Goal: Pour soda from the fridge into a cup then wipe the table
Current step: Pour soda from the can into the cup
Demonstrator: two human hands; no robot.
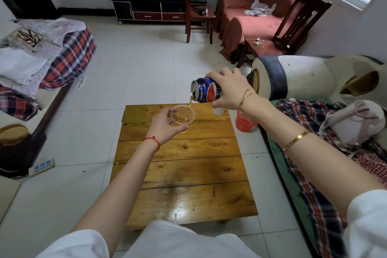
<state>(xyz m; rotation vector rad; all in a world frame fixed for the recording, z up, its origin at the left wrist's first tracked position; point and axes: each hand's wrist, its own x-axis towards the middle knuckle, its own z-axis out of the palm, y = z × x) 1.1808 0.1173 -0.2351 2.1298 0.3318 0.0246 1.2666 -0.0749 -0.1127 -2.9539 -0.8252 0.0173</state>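
While my right grip curls round the tipped soda can, a thin stream falls into the clear cup. My left grip holds that cup at the far end of the wooden surface, a green cloth lying just left of it.

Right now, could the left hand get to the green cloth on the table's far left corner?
Probably yes, once it lets go: the left hand holds the cup under the pouring can, and the green cloth lies just beside it on the table, nothing between.

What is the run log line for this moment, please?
step: pouring | right hand: tilts soda can | left hand: holds clear cup on wooden table | cloth: unused
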